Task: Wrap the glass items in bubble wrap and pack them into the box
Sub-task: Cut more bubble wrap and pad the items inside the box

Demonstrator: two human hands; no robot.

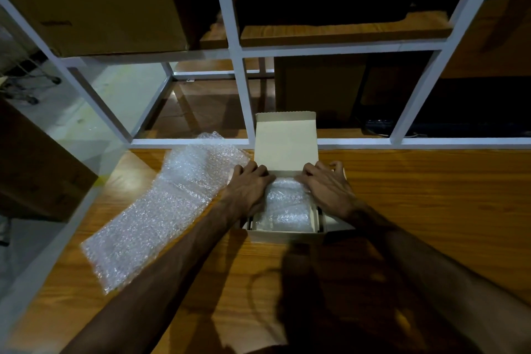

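A small beige cardboard box (pixel 286 236) stands on the wooden table, its lid (pixel 286 144) raised at the back. Inside it lies a bundle wrapped in bubble wrap (pixel 286 208); what the wrap holds is hidden. My left hand (pixel 248 184) lies on the box's left side with curled fingers over the far left corner and the bundle's edge. My right hand (pixel 327 184) lies on the right side, its fingers curled at the far right corner beside the bundle. Whether either hand pinches the wrap I cannot tell.
A long loose sheet of bubble wrap (pixel 161 210) lies on the table (pixel 431 195) left of the box. A white shelf frame (pixel 244 95) rises just behind the box, with large cardboard boxes (pixel 94 0) on its shelves. Another big carton (pixel 37 164) stands at the left.
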